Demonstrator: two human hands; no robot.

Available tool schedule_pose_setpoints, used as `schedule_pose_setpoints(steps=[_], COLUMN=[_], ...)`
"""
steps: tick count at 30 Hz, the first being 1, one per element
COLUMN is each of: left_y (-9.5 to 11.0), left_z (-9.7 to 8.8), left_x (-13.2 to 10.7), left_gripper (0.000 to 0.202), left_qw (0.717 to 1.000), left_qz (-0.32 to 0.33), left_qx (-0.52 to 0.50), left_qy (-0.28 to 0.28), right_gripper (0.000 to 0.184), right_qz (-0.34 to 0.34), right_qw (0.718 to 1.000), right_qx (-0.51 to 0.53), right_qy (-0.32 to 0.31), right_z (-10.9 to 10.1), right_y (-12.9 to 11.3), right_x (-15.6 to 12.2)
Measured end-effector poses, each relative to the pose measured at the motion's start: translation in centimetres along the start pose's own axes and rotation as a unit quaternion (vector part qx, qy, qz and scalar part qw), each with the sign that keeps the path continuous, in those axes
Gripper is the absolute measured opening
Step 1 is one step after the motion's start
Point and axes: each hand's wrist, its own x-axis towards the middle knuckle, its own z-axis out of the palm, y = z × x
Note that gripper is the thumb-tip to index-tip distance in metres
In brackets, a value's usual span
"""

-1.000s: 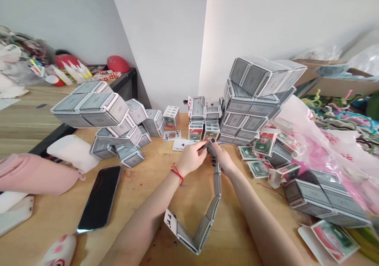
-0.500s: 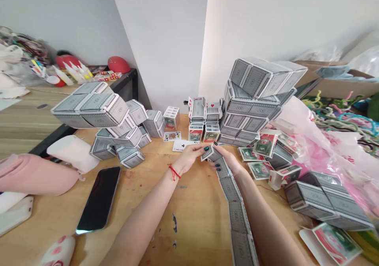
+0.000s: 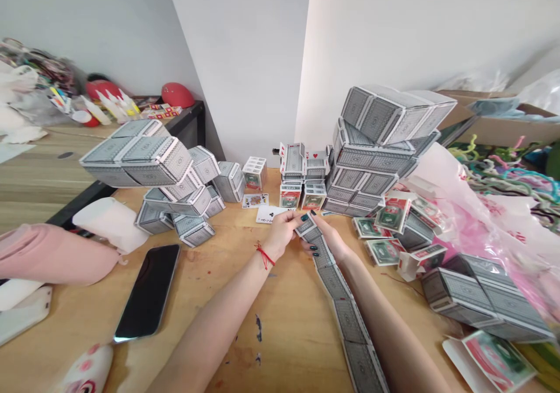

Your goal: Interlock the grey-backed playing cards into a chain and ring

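A long chain of joined playing cards [image 3: 339,291], grey backs up, runs from the middle of the wooden table [image 3: 284,323] toward the bottom edge, lying along my right forearm. My left hand [image 3: 282,237], a red string at its wrist, pinches the chain's far end card. My right hand [image 3: 329,240], with dark nails, grips the chain just behind that end. Both hands meet in front of small card cubes [image 3: 301,195].
Tall stacks of folded card blocks stand at the left [image 3: 144,162] and back right [image 3: 380,142]. A black phone [image 3: 149,291] lies at the left. Loose card boxes [image 3: 394,230], pink plastic [image 3: 481,218] and more card blocks [image 3: 481,297] crowd the right. A pink sleeve [image 3: 48,259] rests far left.
The card chain, bent into a hanging loop a second ago, has been laid out straight along my right forearm. Both hands stayed near the cubes, holding its far end.
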Motion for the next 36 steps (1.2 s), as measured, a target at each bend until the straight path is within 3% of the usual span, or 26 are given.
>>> schedule_pose_setpoints(steps=[5,12,16,21,28,32,36], left_y=[-0.4,-0.6,-0.3,-0.1,-1.0,-1.1,0.0], left_z=[0.0,0.0,-0.4,-1.3,-1.0,-0.6,-1.3], left_x=[0.1,0.2,0.2,0.4,0.7,0.7,0.7], left_gripper=[0.025,0.024,0.023,0.033,0.031,0.024,0.033], left_qw=[1.0,1.0,0.998,0.993,0.998,0.997,0.992], left_qz=[-0.004,0.017,0.047,0.019,-0.001,0.064,0.069], left_qx=[-0.01,0.005,0.004,0.005,-0.027,0.048,0.106], left_qy=[-0.015,0.022,-0.051,-0.112,-0.051,0.007,-0.011], right_gripper=[0.057,0.051,0.053,0.054,0.055,0.05,0.041], right_qz=[0.012,0.0,-0.007,-0.007,-0.016,-0.034,-0.12], right_qw=[0.998,0.999,1.0,1.0,1.0,0.999,0.983], right_qx=[-0.003,0.035,0.023,0.009,0.003,0.0,0.021], right_qy=[-0.057,-0.022,-0.01,-0.005,-0.015,0.04,0.135], right_z=[-0.2,0.4,-0.1,-0.4,0.1,-0.2,-1.0], right_y=[0.2,0.1,-0.3,-0.5,0.3,0.2,-0.7], right_x=[0.1,0.2,0.0,0.1,0.5,0.7,0.6])
